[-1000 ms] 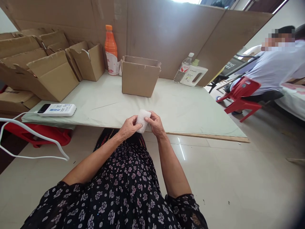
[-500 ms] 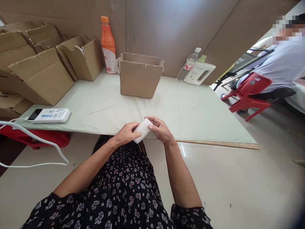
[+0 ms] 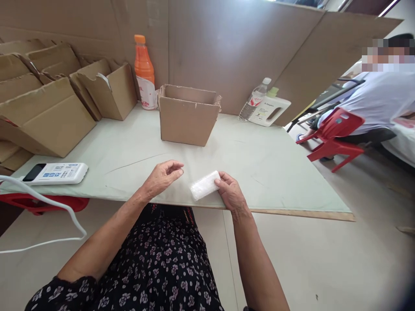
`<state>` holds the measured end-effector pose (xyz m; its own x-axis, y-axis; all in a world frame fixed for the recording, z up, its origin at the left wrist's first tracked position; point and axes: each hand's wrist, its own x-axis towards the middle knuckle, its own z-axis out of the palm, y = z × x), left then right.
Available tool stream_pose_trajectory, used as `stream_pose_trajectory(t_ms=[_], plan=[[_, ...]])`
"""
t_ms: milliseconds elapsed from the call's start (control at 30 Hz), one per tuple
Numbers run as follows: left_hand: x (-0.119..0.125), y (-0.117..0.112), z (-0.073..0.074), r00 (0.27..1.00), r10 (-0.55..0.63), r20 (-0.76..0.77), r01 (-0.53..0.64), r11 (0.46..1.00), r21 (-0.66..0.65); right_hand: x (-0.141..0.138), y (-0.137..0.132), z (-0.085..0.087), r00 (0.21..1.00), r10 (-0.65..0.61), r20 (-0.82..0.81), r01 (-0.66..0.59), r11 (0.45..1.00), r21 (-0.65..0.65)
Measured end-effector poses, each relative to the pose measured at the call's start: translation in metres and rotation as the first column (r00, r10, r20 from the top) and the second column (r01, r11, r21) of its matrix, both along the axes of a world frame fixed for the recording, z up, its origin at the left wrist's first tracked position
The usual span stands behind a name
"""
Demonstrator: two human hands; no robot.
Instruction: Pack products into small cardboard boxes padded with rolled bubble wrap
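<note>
A small white bundle (image 3: 205,185), with the look of something wrapped in clear plastic or bubble wrap, is gripped at its right end by my right hand (image 3: 231,190). It is held low over the front of the table (image 3: 272,172), its left end free. My left hand (image 3: 164,176) is apart from the bundle, a short way to its left, fingers curved with a gap between thumb and forefinger and nothing in them. Beyond both hands stands an open cardboard box (image 3: 188,121); its inside is mostly hidden.
Several cardboard boxes (image 3: 52,116) crowd the left side. An orange bottle (image 3: 144,71), a clear bottle (image 3: 256,100) and a white jug (image 3: 270,110) stand along the cardboard wall. A white corded device (image 3: 58,173) lies front left. At right, a person sits on a red chair (image 3: 340,129).
My left hand has let go of the white bundle and moved left. My right hand keeps hold of it, a little further right. The view has tilted up slightly.
</note>
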<state>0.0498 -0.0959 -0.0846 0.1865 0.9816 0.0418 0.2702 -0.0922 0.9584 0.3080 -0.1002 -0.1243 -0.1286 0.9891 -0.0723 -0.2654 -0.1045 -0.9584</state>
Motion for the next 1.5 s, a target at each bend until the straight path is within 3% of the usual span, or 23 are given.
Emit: stream_pose_trajectory(t_ms=[200, 433, 600, 733, 867, 1200, 1333, 1500], plan=[[0.0, 0.028, 0.003, 0.984, 0.163, -0.068, -0.152, 0.978, 0.146, 0.008, -0.005, -0.008, 1.0, -0.019, -0.009, 0.019, 1.0, -0.022], [0.006, 0.059, 0.01, 0.934, 0.313, -0.172, -0.216, 0.878, 0.427, 0.013, -0.007, -0.011, 0.998, 0.0, 0.059, 0.001, 1.0, -0.024], [0.007, 0.076, 0.005, 0.933, 0.277, -0.231, -0.157, 0.888, 0.431, 0.007, -0.007, -0.005, 0.968, 0.083, 0.236, -0.079, 0.996, -0.028], [0.009, 0.08, -0.008, 0.95, 0.197, -0.241, -0.091, 0.917, 0.388, 0.003, -0.007, -0.004, 0.958, 0.023, 0.285, -0.009, 0.999, -0.053], [0.011, 0.079, -0.009, 0.959, 0.204, -0.198, -0.118, 0.92, 0.374, 0.003, -0.009, -0.003, 0.954, -0.003, 0.299, 0.024, 0.997, -0.067], [0.012, 0.092, 0.008, 0.916, 0.376, -0.14, -0.248, 0.806, 0.538, 0.004, -0.009, -0.016, 0.955, -0.028, 0.294, 0.056, 0.995, -0.087], [0.009, 0.1, 0.006, 0.907, 0.364, -0.215, -0.221, 0.842, 0.492, 0.005, -0.011, -0.014, 0.955, -0.059, 0.292, 0.093, 0.99, -0.105], [0.001, 0.109, -0.009, 0.908, 0.159, -0.388, -0.02, 0.941, 0.338, 0.006, -0.008, -0.008, 0.951, -0.008, 0.309, 0.047, 0.992, -0.118]])
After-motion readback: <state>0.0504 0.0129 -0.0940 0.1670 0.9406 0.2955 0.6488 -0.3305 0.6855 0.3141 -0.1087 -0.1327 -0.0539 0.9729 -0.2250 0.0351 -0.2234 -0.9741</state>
